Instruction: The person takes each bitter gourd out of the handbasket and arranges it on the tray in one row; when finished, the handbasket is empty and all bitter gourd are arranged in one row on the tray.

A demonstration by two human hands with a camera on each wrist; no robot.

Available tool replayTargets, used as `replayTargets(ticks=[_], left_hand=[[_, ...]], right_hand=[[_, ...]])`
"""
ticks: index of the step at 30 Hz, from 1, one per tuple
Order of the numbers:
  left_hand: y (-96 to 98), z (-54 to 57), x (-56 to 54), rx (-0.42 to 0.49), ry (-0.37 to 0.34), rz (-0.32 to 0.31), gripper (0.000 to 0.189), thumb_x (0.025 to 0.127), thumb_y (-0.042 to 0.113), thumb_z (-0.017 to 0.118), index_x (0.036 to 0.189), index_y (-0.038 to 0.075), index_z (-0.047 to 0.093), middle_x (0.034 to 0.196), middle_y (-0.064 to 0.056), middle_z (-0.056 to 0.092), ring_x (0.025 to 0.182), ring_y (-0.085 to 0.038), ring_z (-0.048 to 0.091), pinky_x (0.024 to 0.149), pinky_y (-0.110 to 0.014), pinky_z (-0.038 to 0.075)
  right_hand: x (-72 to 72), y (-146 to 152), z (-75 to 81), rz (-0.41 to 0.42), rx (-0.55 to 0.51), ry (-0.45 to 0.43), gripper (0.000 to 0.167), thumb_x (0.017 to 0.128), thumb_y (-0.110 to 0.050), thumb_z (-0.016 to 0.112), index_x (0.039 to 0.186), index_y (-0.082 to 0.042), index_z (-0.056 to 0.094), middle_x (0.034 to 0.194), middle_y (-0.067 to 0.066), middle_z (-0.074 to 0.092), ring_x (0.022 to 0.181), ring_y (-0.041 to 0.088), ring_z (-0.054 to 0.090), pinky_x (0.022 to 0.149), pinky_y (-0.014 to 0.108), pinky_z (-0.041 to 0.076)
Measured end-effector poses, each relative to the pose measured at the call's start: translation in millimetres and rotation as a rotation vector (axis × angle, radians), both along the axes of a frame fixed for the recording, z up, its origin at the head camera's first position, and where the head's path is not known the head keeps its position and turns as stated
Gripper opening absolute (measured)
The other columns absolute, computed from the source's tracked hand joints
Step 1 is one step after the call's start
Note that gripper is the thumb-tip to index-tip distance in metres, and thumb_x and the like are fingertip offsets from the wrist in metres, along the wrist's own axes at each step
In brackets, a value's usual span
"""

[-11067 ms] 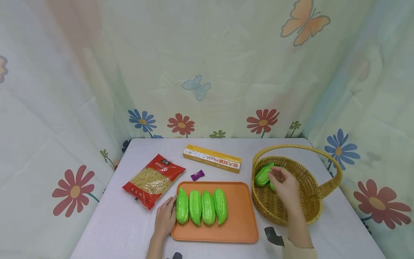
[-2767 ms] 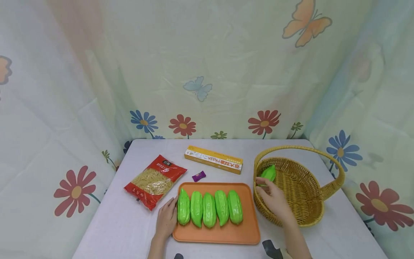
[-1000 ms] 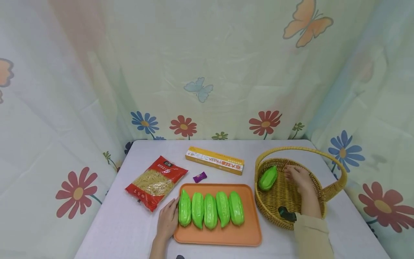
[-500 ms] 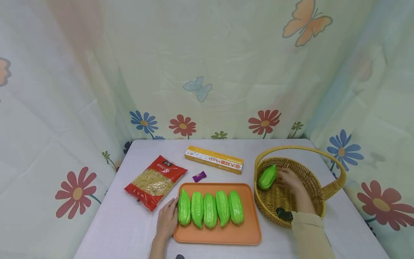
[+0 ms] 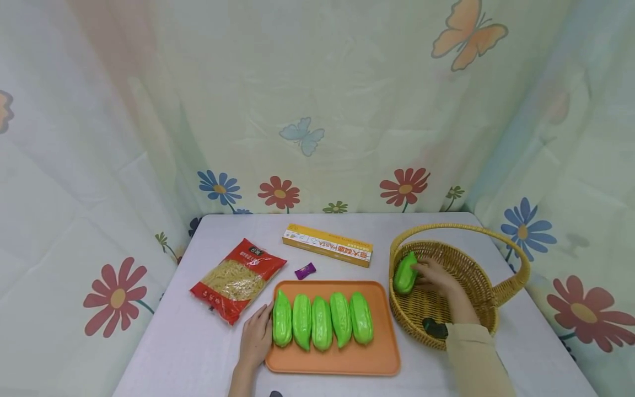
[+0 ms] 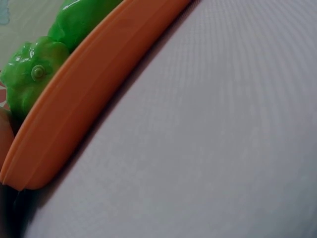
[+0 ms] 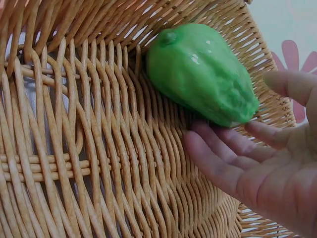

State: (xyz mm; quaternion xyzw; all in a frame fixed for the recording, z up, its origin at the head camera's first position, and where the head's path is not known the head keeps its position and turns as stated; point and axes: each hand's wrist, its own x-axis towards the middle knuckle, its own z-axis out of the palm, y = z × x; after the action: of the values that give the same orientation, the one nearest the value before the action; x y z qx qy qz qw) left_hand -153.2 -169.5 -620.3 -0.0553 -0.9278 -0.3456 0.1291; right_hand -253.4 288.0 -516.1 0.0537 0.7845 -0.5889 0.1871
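Observation:
Inside the wicker basket (image 5: 431,309), a glossy green bitter melon (image 5: 405,273) leans against the left wall. My right hand (image 5: 436,278) reaches in beside it. In the right wrist view, fingertips meet the pointed end of that bitter melon (image 7: 200,74), while the thumb (image 7: 287,83) stands apart from it. Several more bitter melons (image 5: 322,324) lie side by side on the orange tray (image 5: 382,353). Along the tray's left rim rests my left hand (image 5: 256,336), fingers extended. The left wrist view shows the tray's outer wall (image 6: 89,94) and melon ends above it; most of the hand is out of that view.
A red bag of pasta (image 5: 239,280) lies left of the tray. Behind the tray are a small purple wrapped candy (image 5: 305,271) and a long yellow pasta box (image 5: 327,245). The basket's tall handle (image 5: 513,281) arches over its back and right side.
My right hand has moved left across the basket to the bitter melon, which has shifted slightly left. Since the oldest frame, one more bitter melon lies on the tray. My left hand has stayed put.

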Motion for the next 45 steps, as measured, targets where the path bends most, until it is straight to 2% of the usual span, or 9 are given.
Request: replayTargets(ticks=[6,10,14,22,29,36,45], left_hand=[[-0.8,-0.4,0.4,0.000,0.003,0.001,0.041,0.093,0.012,0.047,0.135,0.011,0.047,0.131,-0.015,0.049,0.122,-0.030,0.042,0.100,-0.052,0.029],[-0.9,-0.9,0.5,-0.007,0.007,0.000,0.041,0.094,0.012,0.046,0.135,0.011,0.047,0.131,-0.015,0.049,0.122,-0.031,0.042,0.100,-0.052,0.029],[-0.9,0.2,0.7,-0.008,0.015,0.001,0.041,0.093,0.012,0.047,0.134,0.010,0.047,0.130,-0.016,0.050,0.121,-0.031,0.043,0.100,-0.052,0.029],[0.4,-0.8,0.2,-0.013,0.011,0.007,0.040,0.094,0.014,0.046,0.134,0.011,0.047,0.130,-0.015,0.049,0.121,-0.031,0.043,0.100,-0.052,0.030],[0.3,-0.2,0.2,-0.010,-0.005,0.006,0.041,0.094,0.014,0.046,0.135,0.012,0.046,0.131,-0.015,0.049,0.121,-0.032,0.043,0.100,-0.052,0.029],[0.1,-0.1,0.2,-0.010,-0.014,0.005,0.041,0.094,0.014,0.046,0.135,0.012,0.046,0.131,-0.015,0.049,0.122,-0.031,0.043,0.100,-0.052,0.029],[0.3,-0.4,0.3,-0.013,-0.023,0.010,0.041,0.094,0.014,0.046,0.135,0.015,0.046,0.132,-0.014,0.049,0.122,-0.031,0.042,0.100,-0.051,0.029]], right_hand=[[-2.8,-3,-6.6,0.046,-0.084,-0.047,0.073,0.095,-0.022,0.048,0.142,0.008,0.000,0.130,0.041,0.027,0.108,0.048,0.048,0.079,0.046,0.051],[-3.1,-5,-10.6,0.092,-0.087,-0.041,0.076,0.093,-0.021,0.052,0.141,0.009,0.001,0.125,0.038,0.035,0.102,0.041,0.054,0.078,0.048,0.051],[-3.2,-5,-10.2,0.088,-0.101,-0.034,0.076,0.093,-0.020,0.052,0.141,0.009,0.002,0.125,0.036,0.036,0.101,0.036,0.056,0.078,0.047,0.051],[-6.3,-1,1.6,0.035,-0.113,0.014,0.079,0.093,-0.028,0.053,0.143,0.006,0.001,0.127,0.031,0.036,0.096,0.025,0.057,0.081,0.044,0.050],[-4.8,4,11.4,-0.031,-0.117,0.056,0.081,0.093,-0.033,0.052,0.144,0.003,0.001,0.118,0.025,0.044,0.087,0.016,0.059,0.079,0.041,0.051],[0.1,4,20.8,-0.035,-0.117,0.100,0.079,0.094,-0.034,0.049,0.144,0.005,0.000,0.118,0.026,0.042,0.086,0.013,0.058,0.075,0.035,0.053],[10.5,-2,42.1,-0.046,-0.100,0.211,0.078,0.094,-0.034,0.050,0.144,0.004,0.004,0.125,0.030,0.035,0.085,0.010,0.057,0.075,0.038,0.052]])
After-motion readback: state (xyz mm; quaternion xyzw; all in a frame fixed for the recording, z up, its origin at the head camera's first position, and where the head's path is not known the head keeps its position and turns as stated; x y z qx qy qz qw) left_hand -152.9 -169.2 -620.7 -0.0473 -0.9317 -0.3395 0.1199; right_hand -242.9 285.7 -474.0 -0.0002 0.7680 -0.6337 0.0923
